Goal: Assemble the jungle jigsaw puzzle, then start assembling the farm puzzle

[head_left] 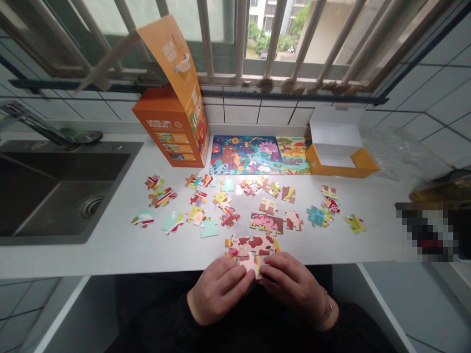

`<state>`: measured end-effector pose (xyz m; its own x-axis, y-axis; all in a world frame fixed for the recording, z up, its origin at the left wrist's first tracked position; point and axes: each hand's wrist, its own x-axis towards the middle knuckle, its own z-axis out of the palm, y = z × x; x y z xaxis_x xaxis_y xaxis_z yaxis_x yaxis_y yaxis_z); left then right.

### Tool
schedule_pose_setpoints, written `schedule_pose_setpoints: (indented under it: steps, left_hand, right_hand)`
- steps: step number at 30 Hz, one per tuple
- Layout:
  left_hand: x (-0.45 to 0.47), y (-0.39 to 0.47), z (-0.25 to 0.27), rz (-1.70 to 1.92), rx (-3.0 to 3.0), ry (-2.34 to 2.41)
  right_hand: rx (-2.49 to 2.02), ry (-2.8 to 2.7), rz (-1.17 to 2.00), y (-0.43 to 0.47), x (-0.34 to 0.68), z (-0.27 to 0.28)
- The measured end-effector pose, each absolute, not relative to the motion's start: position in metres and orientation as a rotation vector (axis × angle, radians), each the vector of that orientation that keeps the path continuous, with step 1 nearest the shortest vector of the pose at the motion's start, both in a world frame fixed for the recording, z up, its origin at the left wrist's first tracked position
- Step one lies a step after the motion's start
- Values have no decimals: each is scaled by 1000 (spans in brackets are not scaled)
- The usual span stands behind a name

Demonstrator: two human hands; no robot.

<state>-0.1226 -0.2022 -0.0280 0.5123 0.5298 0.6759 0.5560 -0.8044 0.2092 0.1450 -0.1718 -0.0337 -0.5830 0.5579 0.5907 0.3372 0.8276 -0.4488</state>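
Near the counter's front edge, my left hand (222, 287) pinches a pale cow-patterned puzzle piece (249, 263). My right hand (292, 280) grips the right side of the same small section, where a yellowish edge shows; its fingertips partly hide what they hold. Just beyond both hands lies a joined cow section (253, 244) with brown patches and a pink muzzle. A pink pig section (265, 223) sits farther back, beside a brown-and-cream piece (293, 220). Several loose pieces, among them a pale green one (209, 227), are spread to the left.
An orange puzzle box (169, 130) stands at the back left with its lid up. Reference pictures (253, 154) lie flat against the wall, next to an open yellow-and-white box (342, 166). A teal piece (315, 215) lies right. The sink (110, 196) is at left.
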Motion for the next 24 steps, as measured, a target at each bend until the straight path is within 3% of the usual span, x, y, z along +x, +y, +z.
schedule_pose_setpoints:
  steps: [12, 24]
  left_hand:
    - [-120, -198, -33, -1171, -2771, -955]
    - [-134, -197, -37, -933, -2696, -1299]
  right_hand:
    - [-577, -2332, 266, -174, 146, -30]
    - [-573, -2350, 235, -177, 151, -31]
